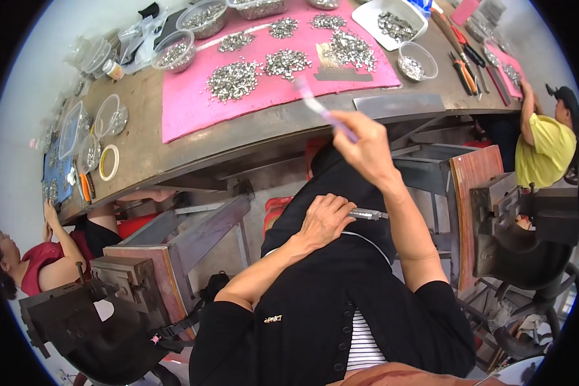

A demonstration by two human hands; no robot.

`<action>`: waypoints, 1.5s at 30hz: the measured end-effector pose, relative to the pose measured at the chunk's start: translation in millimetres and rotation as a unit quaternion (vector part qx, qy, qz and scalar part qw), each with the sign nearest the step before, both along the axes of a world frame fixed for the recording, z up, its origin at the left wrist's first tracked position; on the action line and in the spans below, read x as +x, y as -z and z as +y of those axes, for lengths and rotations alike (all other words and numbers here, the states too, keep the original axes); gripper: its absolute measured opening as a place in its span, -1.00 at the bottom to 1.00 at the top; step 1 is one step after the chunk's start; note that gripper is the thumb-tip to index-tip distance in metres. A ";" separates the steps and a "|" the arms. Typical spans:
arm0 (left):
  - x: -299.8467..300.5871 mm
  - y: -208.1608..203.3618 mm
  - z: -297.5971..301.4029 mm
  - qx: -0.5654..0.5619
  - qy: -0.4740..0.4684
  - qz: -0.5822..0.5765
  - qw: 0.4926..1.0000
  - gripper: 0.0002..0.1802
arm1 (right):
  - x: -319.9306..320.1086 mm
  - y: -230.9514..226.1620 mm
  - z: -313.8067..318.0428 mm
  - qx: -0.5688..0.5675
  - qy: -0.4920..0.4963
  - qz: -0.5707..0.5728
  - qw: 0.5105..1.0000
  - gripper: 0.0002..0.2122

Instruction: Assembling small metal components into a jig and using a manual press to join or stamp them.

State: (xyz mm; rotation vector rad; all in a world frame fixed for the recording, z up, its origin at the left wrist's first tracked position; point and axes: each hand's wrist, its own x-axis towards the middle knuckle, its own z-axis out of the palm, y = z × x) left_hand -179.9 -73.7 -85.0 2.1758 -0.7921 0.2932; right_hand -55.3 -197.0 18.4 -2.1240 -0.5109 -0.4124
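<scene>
My right hand (365, 143) is raised in front of the table edge, closed around a slim brush (316, 105) with a purple handle and a pale, bent neck. The brush's head is blurred, and its tip is over the near part of the pink mat (193, 116). My left hand (328, 219) rests low on my lap, closed on a narrow silvery metal tool (367, 214) that sticks out to the right past the fingertips. Part of that tool is hidden under the fingers. Several heaps of small shiny metal pieces (231, 82) lie on the mat.
Clear plastic tubs (175, 51) of metal pieces stand around the mat, with a white tray (392, 24) at the back right. Orange-handled pliers (463, 74) lie farther right. A yellow tape roll (109, 162) is at left. Co-workers sit at both ends, beside bench vises (128, 283).
</scene>
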 end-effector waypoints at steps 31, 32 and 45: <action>-10.3 45.9 -8.4 -0.102 -0.025 0.081 0.991 -0.69 | -43.7 -1.3 70.2 0.016 -0.302 0.008 0.953 -0.68; -9.6 37.1 -2.0 -0.057 -0.019 0.045 0.997 -0.68 | -38.4 -13.0 57.1 -0.022 -0.262 0.007 0.965 -0.65; 26.7 -29.2 27.8 -0.089 -0.042 0.095 0.991 -0.76 | 11.6 -31.5 -26.7 0.050 -0.150 0.110 0.981 -0.70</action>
